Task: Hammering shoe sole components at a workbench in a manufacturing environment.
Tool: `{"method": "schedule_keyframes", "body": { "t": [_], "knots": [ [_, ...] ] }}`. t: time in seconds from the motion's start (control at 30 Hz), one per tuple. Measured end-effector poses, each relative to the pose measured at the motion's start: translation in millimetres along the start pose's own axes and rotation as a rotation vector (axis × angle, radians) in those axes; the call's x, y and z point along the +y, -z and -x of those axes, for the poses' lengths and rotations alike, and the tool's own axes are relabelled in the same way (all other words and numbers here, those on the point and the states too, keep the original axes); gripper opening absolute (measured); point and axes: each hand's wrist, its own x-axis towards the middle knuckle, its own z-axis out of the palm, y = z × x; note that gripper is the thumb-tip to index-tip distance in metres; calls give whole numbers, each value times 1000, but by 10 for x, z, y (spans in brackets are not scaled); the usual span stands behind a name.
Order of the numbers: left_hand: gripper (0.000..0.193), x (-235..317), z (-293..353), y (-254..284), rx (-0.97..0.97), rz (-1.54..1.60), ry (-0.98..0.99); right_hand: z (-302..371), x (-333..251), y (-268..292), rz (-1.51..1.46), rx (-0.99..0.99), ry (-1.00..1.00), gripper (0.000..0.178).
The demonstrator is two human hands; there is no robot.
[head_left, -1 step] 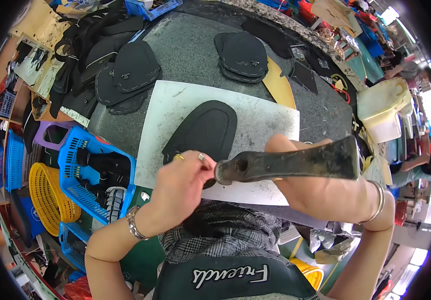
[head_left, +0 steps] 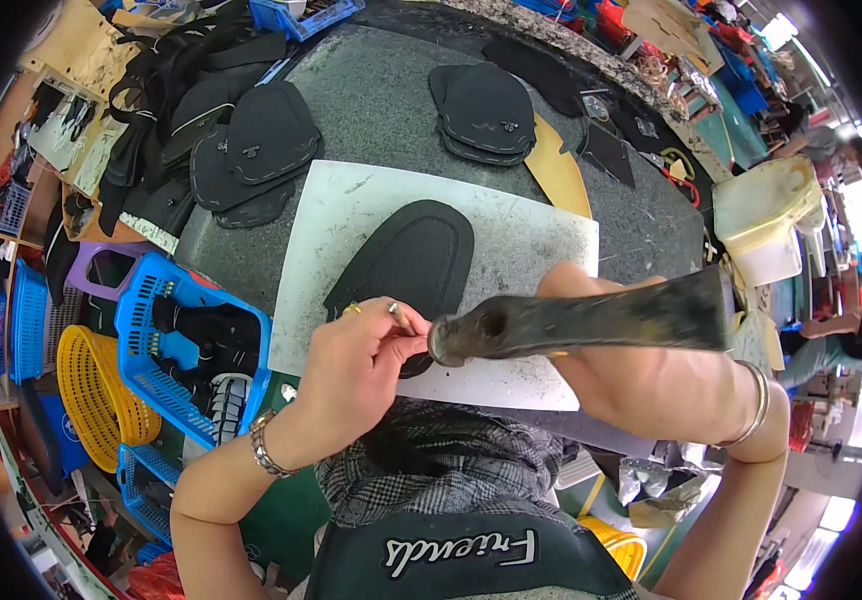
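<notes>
A dark, worn hammer is in my right hand, its fingers closed round the handle under the big metal head. The narrow round face of the hammer reaches the fingertips of my left hand. Thumb and forefinger of that hand are pinched together; what they hold is hidden behind the hammer head. Beneath lies a black stitched rounded panel, flat on a white board. My left hand covers the panel's near end.
Similar black panels are stacked at the left and at the back right. A yellow curved sheet pokes out by the board. Left of the table, a blue basket holds black pieces. A whitish tub stands right.
The hammer head has shifted slightly, its broad end a little further right. My left hand has moved slightly, fingers still pinched. The panel and board have not moved.
</notes>
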Motion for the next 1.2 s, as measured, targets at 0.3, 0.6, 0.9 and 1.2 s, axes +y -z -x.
{"method": "schedule_keyframes", "body": {
  "t": [0.3, 0.6, 0.9, 1.2],
  "knots": [
    [4, -145, -34, -23, 12, 290, 126, -127, 30, 207, -348, 302, -65, 23],
    [8, -79, -7, -131, 90, -201, -279, -34, -61, 130, 81, 92, -75, 34],
    [13, -116, -71, -50, 41, -128, -151, -270, -38, 241, -359, 324, -64, 20],
    [12, -227, -133, -76, 59, 69, -72, -200, 24, 133, -261, 143, -10, 26]
  ]
}}
